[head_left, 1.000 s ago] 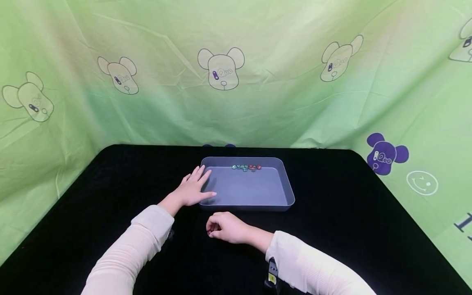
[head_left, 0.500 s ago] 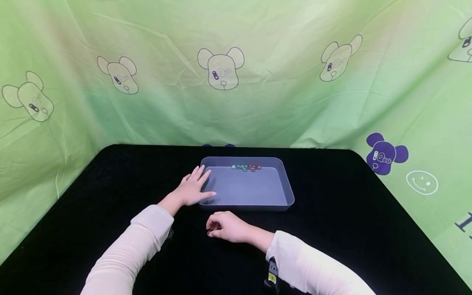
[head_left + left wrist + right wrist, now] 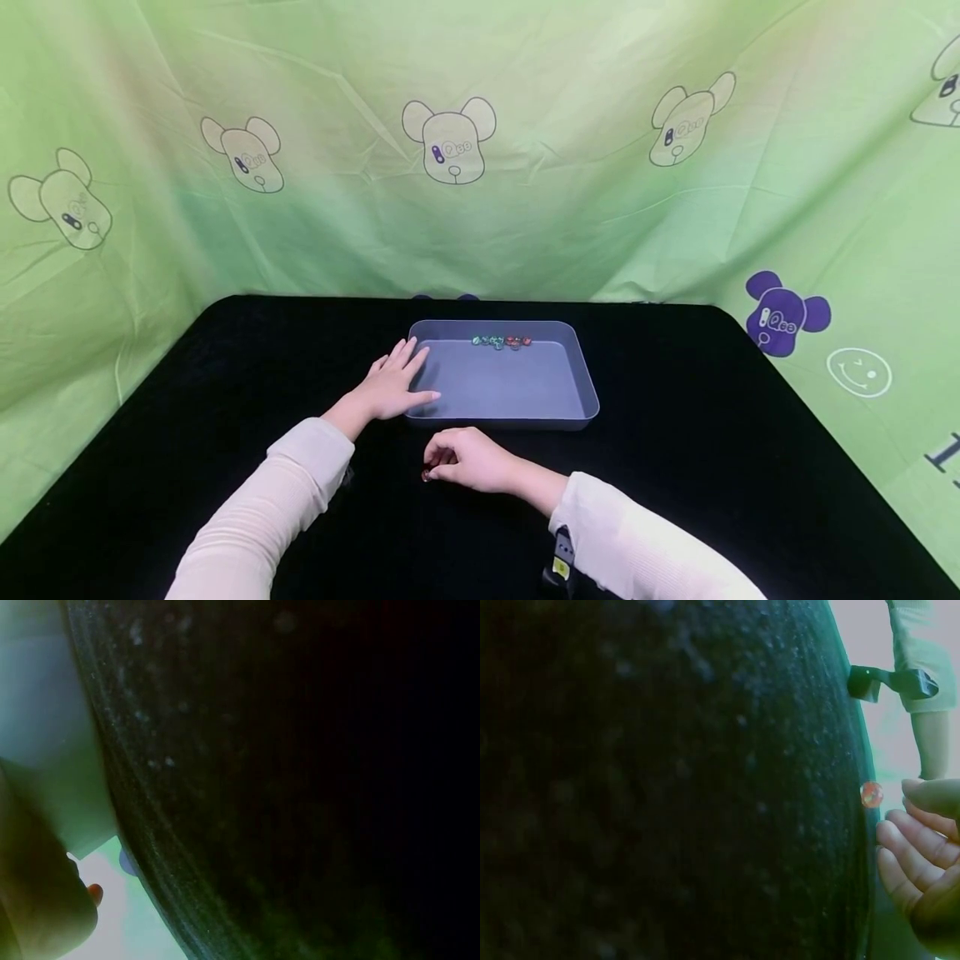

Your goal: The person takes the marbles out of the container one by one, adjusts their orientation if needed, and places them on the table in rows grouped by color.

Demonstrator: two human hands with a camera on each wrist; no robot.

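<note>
My left hand [image 3: 386, 390] lies with spread, straight fingers over the left rim of a grey rectangular tray [image 3: 498, 414]. Along the tray's back wall sit several green glass marbles [image 3: 486, 341] and red ones [image 3: 513, 342]. In front of the tray, low over the black cloth, is my right hand [image 3: 474, 461], its fingers loosely curved. A red marble [image 3: 426, 475] shows at its thumb tip in the head view. The right wrist view has this marble [image 3: 871, 794] on the cloth, just off the fingertips, and the right hand [image 3: 922, 859] holding nothing visible.
Black cloth [image 3: 675, 467] covers the table. Behind and to both sides hangs a green curtain [image 3: 525, 217] with mouse drawings. A dark wrist camera [image 3: 561, 557] is strapped at the right sleeve.
My right hand has shifted slightly to the right, and the red marble, earlier mostly hidden by its fingers, now shows beyond the thumb tip. The left hand and tray stay put.
</note>
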